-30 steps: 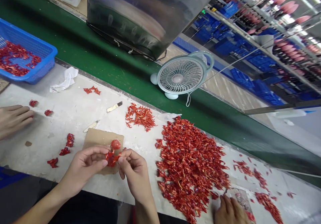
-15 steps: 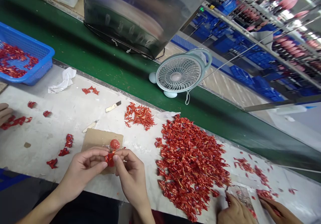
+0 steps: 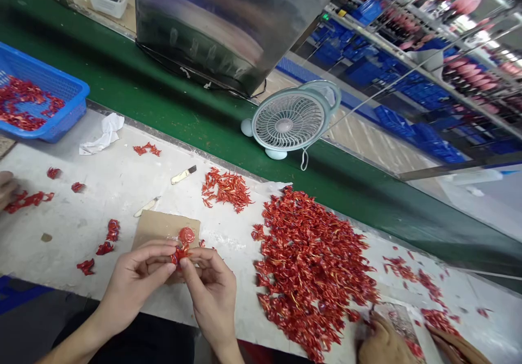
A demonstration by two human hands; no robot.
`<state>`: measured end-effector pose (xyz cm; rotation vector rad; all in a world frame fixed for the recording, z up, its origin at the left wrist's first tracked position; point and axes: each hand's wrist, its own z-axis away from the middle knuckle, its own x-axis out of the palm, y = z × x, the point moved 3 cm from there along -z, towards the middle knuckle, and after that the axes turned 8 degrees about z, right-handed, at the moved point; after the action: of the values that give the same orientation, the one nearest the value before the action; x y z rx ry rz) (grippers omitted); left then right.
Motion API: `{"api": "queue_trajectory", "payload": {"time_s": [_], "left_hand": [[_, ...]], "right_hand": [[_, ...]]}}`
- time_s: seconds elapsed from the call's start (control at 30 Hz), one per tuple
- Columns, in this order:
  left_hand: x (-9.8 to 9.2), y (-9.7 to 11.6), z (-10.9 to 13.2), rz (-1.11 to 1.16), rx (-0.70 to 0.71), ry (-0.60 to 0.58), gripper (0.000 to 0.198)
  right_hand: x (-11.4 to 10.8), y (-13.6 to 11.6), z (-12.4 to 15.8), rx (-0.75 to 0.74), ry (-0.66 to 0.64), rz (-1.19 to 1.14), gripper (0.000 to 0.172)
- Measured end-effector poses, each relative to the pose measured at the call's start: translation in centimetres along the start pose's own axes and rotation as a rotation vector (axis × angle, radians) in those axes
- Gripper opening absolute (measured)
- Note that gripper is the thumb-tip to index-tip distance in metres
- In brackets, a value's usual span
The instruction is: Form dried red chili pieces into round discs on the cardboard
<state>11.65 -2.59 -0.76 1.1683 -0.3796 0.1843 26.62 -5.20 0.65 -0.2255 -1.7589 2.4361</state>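
You pinch a small red piece (image 3: 178, 254) with both hands: your left hand (image 3: 136, 280) grips its left side between thumb and fingertips, and your right hand (image 3: 214, 293) grips its right side the same way. The piece is over the card (image 3: 153, 225), just on your side of a red disc (image 3: 186, 235) lying there. Beyond the card lie 2 knives (image 3: 180, 178), 1 near its far left corner and 1 farther off. A small heap (image 3: 228, 188) of slender red bits lies past the card to the right, and a large red pile (image 3: 312, 266) spreads to the right of your right hand. To your left, red scraps (image 3: 113, 230) lie on the white table (image 3: 69, 223). A blue basket (image 3: 67, 100) holding red bits stands at far left, crumpled paper (image 3: 105, 133) near it. A fan (image 3: 284, 125) stands beyond the heap. Co-workers' hands (image 3: 383, 343) show at the left edge and lower right.
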Motion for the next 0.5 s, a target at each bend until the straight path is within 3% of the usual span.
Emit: {"api": "queue_trajectory", "payload": {"time_s": [0.27,0.37,0.43,0.5], "left_hand": [[0.7,0.3,0.6,0.031,0.061,0.018,0.014],[0.9,0.8,0.5,-0.008,0.095,-0.033,0.014],[0.2,1.7,-0.1,-0.110,0.128,-0.079,0.020],[-2.0,3.3,-1.1,-0.297,0.207,-0.006,0.025]], "right_hand": [[1.1,0.2,0.3,-0.101,0.094,0.003,0.018],[1.2,0.0,-0.1,-0.090,0.077,-0.003,0.027],[0.4,-0.2,-0.3,-0.087,0.088,0.010,0.034],[-1.4,-0.3,-0.6,-0.095,0.172,0.064,0.041]]}}
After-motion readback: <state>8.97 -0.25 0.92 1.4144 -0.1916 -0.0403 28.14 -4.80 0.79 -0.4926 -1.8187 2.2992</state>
